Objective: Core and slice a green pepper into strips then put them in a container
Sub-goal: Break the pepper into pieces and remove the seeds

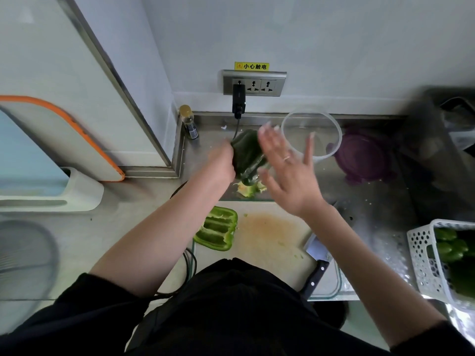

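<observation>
My left hand [222, 164] grips a dark green pepper half [248, 156], held up above the far edge of the cutting board [270, 242]. My right hand [290, 170] is beside it with fingers spread and straight, holding nothing. Below the held half lies a pale clump of pepper core [248, 189]. A second pepper half [218, 228] lies cut side up on the board's left edge. The cleaver [316, 260] rests on the board's right edge, black handle toward me. A clear round container [312, 133] stands behind my right hand.
A purple lid [366, 156] lies right of the container. A white basket [424, 260] with more green peppers sits at the right. A small bottle [189, 122] stands in the back corner below a wall socket [254, 84] with a plugged-in cable. A board rack [51, 186] stands left.
</observation>
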`<state>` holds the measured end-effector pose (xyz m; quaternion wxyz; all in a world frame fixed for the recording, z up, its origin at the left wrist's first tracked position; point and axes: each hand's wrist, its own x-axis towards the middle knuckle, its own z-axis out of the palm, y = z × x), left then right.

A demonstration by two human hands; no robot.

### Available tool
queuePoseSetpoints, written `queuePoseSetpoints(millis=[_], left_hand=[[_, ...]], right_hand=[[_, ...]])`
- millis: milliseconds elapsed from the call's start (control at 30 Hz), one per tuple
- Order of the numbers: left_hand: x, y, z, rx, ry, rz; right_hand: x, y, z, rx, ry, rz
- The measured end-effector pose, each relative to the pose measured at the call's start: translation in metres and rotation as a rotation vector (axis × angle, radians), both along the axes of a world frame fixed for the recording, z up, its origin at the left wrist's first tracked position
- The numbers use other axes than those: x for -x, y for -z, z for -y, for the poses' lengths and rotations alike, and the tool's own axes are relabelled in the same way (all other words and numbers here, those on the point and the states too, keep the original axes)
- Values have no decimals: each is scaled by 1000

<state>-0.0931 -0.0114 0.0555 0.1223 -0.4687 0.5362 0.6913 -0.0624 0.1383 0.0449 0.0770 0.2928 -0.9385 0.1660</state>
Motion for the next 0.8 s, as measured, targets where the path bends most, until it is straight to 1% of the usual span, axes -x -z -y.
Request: queuePoseSetpoints(millis=[33, 67, 100, 133, 167, 233, 267, 300, 333, 367, 400, 433, 467, 533, 567, 633, 667, 700, 767, 800], left_hand=[[5, 4, 0, -75, -68, -24], [11, 9, 1, -78, -51, -9], [10, 6, -2, -62, -35, -45], [13, 8, -4, -64, -42, -30], [16, 14, -2, -101, -81, -6], [16, 9, -1, -143, -43, 51], [16, 3, -2, -94, 25, 52], [16, 2, -3, -40, 61, 64], [12, 2, -2, -53, 83, 99], [9, -6, -3, -114, 122, 88], [6, -10, -3, -120, 170, 90], [7, -10, -4, -134, 223, 91], [9, -8, -7, -145, 249, 77], [8, -4, -7, -212, 224, 58], [5, -3, -5, -278, 172, 47], [-3, 2, 1, -436, 116, -42], [-7, 6, 1, -476, 111, -76], [-11, 12, -1, -472, 140, -106], [-16, 20, -11, -473, 203, -146], [-17, 23, -19, -476, 204, -143]], right_hand=[[4, -2, -1, 57, 36, -29], [6, -4, -1, 72, 21, -42], [8, -6, -1, 20, -29, -25], [8, -7, -1, -36, -70, 6], [10, -8, 0, -50, -67, 32], [19, -8, 1, 46, 35, -17], [22, -8, 1, 110, 61, 25], [24, -8, 2, 186, 56, 170], [24, -7, 3, 352, 84, 407], [25, -7, 5, 594, 186, 619], [27, -9, 7, 829, 337, 761], [28, -14, 10, 970, 480, 844], [29, -18, 13, 961, 568, 881], [30, -16, 16, 880, 648, 903], [29, -14, 17, 921, 704, 916], [27, -11, 16, 1125, 818, 960], [26, -9, 14, 1220, 868, 947], [24, -6, 14, 1278, 913, 915], [16, 3, 20, 1315, 975, 880], [11, 11, 23, 1289, 980, 871]])
